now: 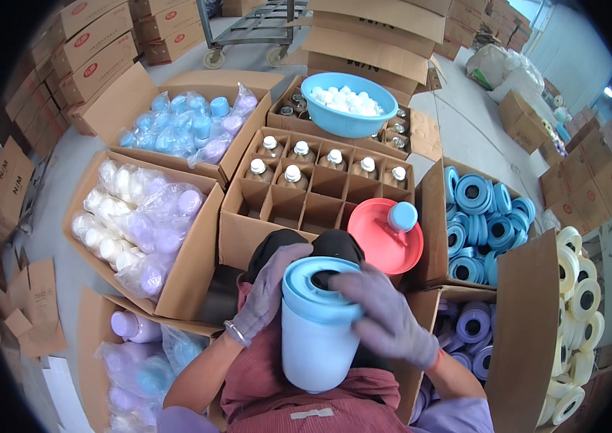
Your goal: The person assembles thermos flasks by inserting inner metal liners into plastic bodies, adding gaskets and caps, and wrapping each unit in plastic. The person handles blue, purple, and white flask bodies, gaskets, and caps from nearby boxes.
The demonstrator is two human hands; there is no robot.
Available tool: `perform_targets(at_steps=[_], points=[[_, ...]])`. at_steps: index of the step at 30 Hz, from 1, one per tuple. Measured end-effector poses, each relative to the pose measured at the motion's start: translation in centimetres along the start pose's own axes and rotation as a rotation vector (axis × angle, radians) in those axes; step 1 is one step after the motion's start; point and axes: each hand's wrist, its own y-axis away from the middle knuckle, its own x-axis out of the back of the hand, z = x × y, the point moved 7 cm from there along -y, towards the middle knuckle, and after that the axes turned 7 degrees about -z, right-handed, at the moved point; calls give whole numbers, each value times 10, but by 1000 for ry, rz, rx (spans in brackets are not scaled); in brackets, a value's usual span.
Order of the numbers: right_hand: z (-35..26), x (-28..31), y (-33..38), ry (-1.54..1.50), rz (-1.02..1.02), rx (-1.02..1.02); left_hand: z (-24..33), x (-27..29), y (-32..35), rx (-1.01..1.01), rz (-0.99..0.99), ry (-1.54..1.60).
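We hold a white jug with a light blue lid upright in our lap, low in the middle of the view. Our left hand, in a grey glove, wraps the left side of the lid, fingers curled close against its rim. Our right hand, also gloved, lies over the right of the lid, fingers spread across its top and edge; both hands grip the lid firmly.

Just beyond the jug stands a divided carton with capped brown bottles in its far cells and bare cells nearer us. A red lid with a blue cap on it rests at the carton's near right corner. Farther off, a blue basin of white caps sits on another carton. To the left, boxes hold bagged white and purple lids. To the right, a box holds blue rings, and cream rolls stand at the far right.
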Motion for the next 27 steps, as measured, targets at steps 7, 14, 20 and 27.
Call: perform_targets(at_steps=[7, 14, 20, 27], points=[[-64, 33, 60, 273, -37, -80, -39, -79, 11, -269, -443, -601], [34, 32, 122, 103, 23, -776, 5, -75, 94, 409, -506, -167], [34, 26, 107, -250, 146, -240, -21, -69, 89, 342, -336, -344], [93, -16, 143, -1219, 494, -848, 68, -83, 52, -224, -297, -560]])
